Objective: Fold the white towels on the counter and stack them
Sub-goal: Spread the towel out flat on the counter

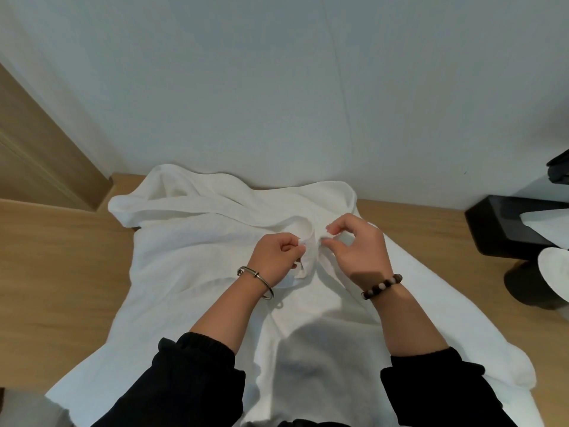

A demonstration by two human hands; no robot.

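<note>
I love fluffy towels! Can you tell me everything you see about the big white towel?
The towel is white and looks soft and thick. It lies unfolded and wrinkly across the wooden counter, its far edge bunched against the wall. Near its middle a small fold stands up, pinched by the left hand and the right hand.

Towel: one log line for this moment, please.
towel spread on counter, unfolded | left hand pinches towel middle | right hand pinches beside it
</note>
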